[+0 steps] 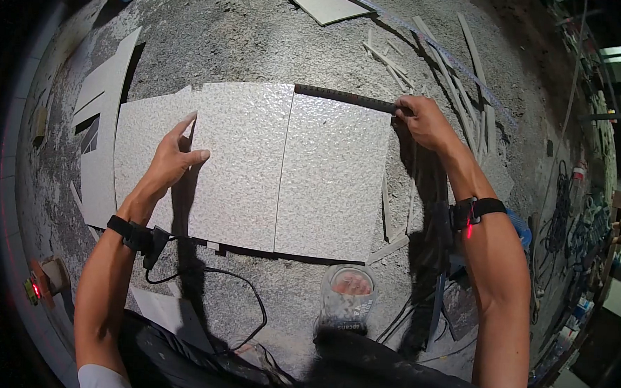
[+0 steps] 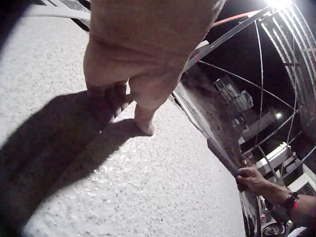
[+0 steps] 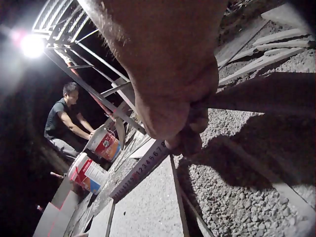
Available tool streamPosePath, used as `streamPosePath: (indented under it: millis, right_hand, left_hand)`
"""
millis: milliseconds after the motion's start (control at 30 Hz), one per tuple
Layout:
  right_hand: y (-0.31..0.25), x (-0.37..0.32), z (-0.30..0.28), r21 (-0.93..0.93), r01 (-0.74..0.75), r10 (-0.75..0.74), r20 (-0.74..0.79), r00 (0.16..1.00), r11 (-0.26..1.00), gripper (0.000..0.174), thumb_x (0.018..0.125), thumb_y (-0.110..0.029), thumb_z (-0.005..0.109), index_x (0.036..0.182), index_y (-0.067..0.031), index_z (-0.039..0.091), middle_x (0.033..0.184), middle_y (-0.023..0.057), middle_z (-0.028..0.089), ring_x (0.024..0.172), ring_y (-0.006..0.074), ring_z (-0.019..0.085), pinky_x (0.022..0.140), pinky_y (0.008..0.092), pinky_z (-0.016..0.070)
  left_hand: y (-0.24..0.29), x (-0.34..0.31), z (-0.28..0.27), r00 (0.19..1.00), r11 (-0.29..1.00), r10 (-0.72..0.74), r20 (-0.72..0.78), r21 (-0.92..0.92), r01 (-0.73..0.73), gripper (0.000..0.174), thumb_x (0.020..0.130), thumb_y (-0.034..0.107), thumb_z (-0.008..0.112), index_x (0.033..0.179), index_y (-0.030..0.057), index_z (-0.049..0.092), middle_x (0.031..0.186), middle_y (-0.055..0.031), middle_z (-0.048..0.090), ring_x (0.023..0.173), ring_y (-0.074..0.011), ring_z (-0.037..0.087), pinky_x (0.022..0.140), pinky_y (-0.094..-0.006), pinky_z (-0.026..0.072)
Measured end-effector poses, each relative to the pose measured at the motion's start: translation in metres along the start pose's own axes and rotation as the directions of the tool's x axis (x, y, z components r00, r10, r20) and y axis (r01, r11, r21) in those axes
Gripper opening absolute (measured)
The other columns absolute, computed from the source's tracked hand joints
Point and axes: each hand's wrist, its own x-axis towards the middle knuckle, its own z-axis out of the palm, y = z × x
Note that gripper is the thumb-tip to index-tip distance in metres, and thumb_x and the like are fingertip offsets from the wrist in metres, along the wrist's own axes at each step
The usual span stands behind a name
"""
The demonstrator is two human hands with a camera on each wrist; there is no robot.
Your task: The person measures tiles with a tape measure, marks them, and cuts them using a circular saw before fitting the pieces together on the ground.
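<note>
Speckled pale tiles lie side by side on the ground: a right tile, a middle tile and a left tile. My left hand spreads thumb and fingers over the seam between left and middle tiles; in the left wrist view the thumb of this hand touches the tile surface. A numbered measuring strip runs along the right tile's far edge. My right hand grips its end at the corner; the right wrist view shows the strip's numbers beside the hand.
Narrow offcuts lie on gravel at the far right. A plastic tub stands near my legs. A cut panel is at left. In the right wrist view, a person bends by printed buckets. A black cable curls nearby.
</note>
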Motion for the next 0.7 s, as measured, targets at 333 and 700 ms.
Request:
streamPosePath:
  millis: [333,700]
  right_hand:
    - [-0.0005,0.0,0.0007,-0.016,-0.007,0.007,-0.003,1.0,1.0,0.01,0.092,-0.006,0.059,0.095,0.0033,0.064,0.085,0.0239,0.064,0.076,0.0369,0.058,0.071,0.0447,0.046]
    - [0.0002,-0.0005,0.0011,-0.009,-0.006,0.006,-0.009,1.0,1.0,0.009,0.091,-0.005,0.06,0.094,0.003,0.064,0.081,0.0225,0.062,0.073,0.0336,0.056,0.07,0.0443,0.0446]
  left_hand:
    - [0.0004,-0.0004,0.0012,0.999,1.0,0.028,-0.026,0.007,-0.028,0.09,0.079,0.014,0.082,0.156,0.0127,0.035,0.119,-0.0242,0.062,0.104,-0.0307,0.063,0.091,-0.042,0.0532]
    - [-0.0025,0.0006,0.0002,1.0,0.999,0.027,-0.007,-0.032,-0.027,0.092,0.077,0.016,0.083,0.156,0.0141,0.035,0.124,-0.0265,0.059,0.11,-0.0341,0.06,0.095,-0.046,0.0511]
